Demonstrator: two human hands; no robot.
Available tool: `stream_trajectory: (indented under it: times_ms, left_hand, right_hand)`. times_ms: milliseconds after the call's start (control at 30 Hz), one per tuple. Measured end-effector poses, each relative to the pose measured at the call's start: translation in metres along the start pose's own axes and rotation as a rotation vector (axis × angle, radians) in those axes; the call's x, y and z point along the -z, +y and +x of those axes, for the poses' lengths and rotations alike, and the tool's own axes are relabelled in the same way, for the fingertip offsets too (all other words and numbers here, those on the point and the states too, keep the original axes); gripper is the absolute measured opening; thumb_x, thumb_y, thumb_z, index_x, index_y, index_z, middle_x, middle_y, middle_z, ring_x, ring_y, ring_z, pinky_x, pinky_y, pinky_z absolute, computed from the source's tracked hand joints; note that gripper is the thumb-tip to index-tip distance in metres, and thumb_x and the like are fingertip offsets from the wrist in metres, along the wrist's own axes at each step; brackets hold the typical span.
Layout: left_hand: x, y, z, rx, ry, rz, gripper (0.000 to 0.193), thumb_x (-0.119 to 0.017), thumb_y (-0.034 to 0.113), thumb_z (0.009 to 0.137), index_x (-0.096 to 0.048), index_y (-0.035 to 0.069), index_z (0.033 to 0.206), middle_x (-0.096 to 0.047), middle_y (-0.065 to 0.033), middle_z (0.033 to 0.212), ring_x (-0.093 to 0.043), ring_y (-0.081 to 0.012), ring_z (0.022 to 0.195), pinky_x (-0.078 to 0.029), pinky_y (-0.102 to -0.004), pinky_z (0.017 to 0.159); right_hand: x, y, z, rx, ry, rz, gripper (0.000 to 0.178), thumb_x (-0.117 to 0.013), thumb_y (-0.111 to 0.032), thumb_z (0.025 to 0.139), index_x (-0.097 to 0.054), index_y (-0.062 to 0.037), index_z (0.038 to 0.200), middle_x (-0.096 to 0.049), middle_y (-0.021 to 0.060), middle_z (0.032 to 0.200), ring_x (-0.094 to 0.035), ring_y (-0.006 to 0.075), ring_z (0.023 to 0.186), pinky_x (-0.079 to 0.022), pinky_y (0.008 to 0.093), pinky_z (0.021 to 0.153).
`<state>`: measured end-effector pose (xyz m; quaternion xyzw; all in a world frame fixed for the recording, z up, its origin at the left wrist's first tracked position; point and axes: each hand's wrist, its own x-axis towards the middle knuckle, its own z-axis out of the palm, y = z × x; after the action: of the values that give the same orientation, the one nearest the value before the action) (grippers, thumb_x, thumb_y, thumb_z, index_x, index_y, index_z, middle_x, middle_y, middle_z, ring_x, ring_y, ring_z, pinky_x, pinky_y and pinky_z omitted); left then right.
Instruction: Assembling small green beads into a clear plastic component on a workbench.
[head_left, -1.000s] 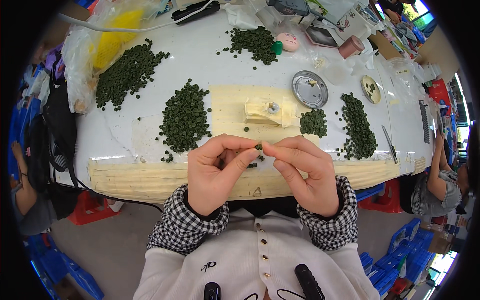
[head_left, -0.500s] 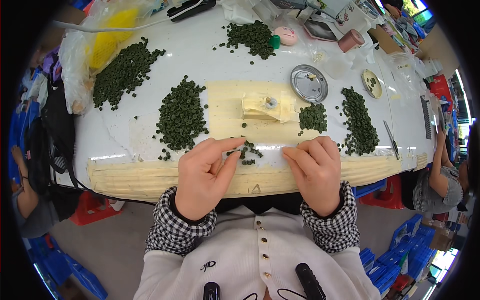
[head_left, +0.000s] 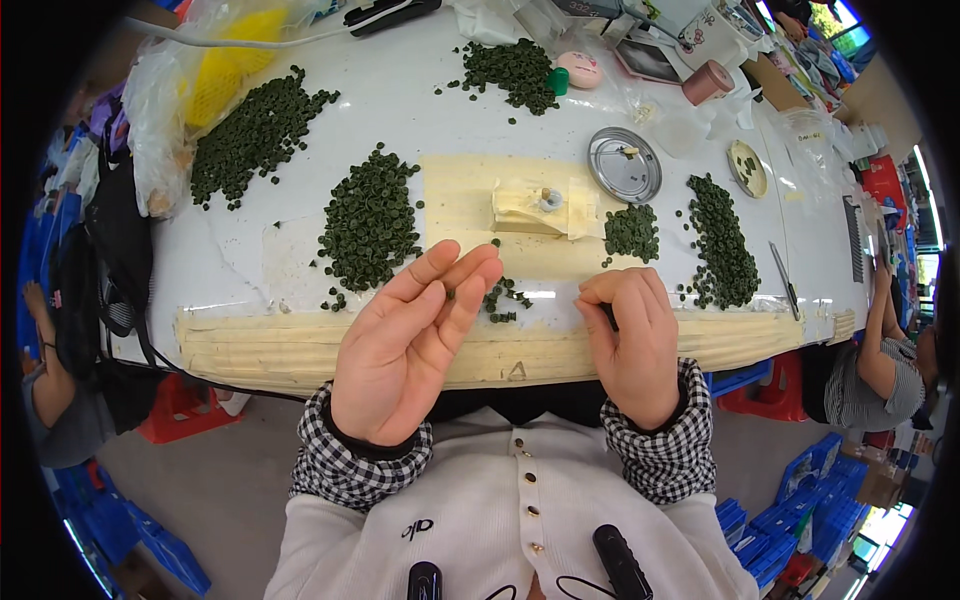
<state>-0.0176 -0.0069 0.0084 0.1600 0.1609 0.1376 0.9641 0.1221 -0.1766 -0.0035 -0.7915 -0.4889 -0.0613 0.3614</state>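
Observation:
My left hand (head_left: 405,345) is turned palm up in front of the large left-middle pile of small dark green pieces (head_left: 370,220). Its fingers are bent together, the thumb against them, and a bit of one dark green piece shows at the thumb tip. A few loose green pieces (head_left: 508,300) lie on the table just right of those fingertips. Further right, my right hand (head_left: 635,340) is closed in a pinch over the front of the table; whatever sits between its fingertips is hidden. Behind it lies a small heap of flat green discs (head_left: 632,233).
A taped block with a metal knob (head_left: 548,203) stands mid-table. Around it are a round metal lid (head_left: 625,165), more green piles (head_left: 720,245), a small dish (head_left: 746,168) and tweezers (head_left: 784,280). Plastic bags (head_left: 160,130) lie at left. A co-worker's arm (head_left: 880,310) shows at far right.
My left hand has rolled from palm down to palm up, its fingers rising from beside the loose pieces. My right hand stays near its place, its fingertips slightly shifted.

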Motion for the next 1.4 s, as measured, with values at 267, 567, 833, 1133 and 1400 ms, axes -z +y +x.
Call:
stream_trajectory:
  times_ms: [267,567,833,1133,1400]
  left_hand:
    - [0.011,-0.014,-0.001,0.158,-0.004,-0.001,0.024,-0.047,0.025,0.1,-0.057,0.003,0.105,-0.067,-0.0092,0.09,-0.066,-0.0097,0.073,-0.052,-0.0157,0.058]
    - [0.009,-0.023,0.001,0.175,-0.017,0.142,0.028,-0.05,0.025,0.099,-0.062,0.0,0.105,-0.064,-0.0028,0.08,-0.051,-0.0042,0.056,-0.041,-0.0153,0.049]
    - [0.005,-0.022,0.002,0.152,-0.043,0.283,0.027,-0.053,0.01,0.096,-0.058,-0.001,0.12,-0.065,-0.006,0.097,-0.048,-0.0032,0.066,-0.038,-0.0173,0.057]
    - [0.006,-0.025,0.005,0.089,-0.028,0.322,0.028,-0.051,0.011,0.097,-0.057,-0.001,0.122,-0.067,-0.0095,0.101,-0.041,-0.0031,0.062,-0.037,-0.0164,0.057]
    - [0.008,-0.023,0.006,0.07,-0.048,0.279,0.022,-0.052,0.009,0.096,-0.058,0.0,0.116,-0.067,-0.0125,0.103,-0.042,-0.003,0.059,-0.038,-0.016,0.057]
  right_hand:
    - [0.003,-0.011,0.0,-0.047,0.095,0.118,0.016,-0.071,0.006,0.071,-0.06,0.0004,0.082,-0.061,0.0112,0.076,-0.059,0.0263,0.068,-0.047,0.032,0.058]
    - [0.002,-0.017,-0.002,-0.143,0.102,0.232,0.012,-0.072,0.003,0.075,-0.065,-0.0003,0.084,-0.065,0.0111,0.075,-0.064,0.0226,0.064,-0.049,0.0283,0.057]
    - [-0.002,-0.017,-0.004,-0.219,0.055,0.444,0.014,-0.068,0.006,0.077,-0.068,0.0012,0.091,-0.068,0.0107,0.082,-0.067,0.018,0.071,-0.051,0.0248,0.064]
    - [0.0,-0.025,-0.003,-0.368,-0.006,0.812,0.013,-0.067,0.005,0.08,-0.066,0.0044,0.093,-0.069,0.0096,0.088,-0.067,0.0138,0.08,-0.052,0.0239,0.072]
    - [0.002,-0.025,-0.001,-0.384,-0.029,0.799,0.012,-0.068,0.004,0.08,-0.065,0.0034,0.091,-0.066,0.0085,0.088,-0.064,0.014,0.081,-0.051,0.0248,0.074]
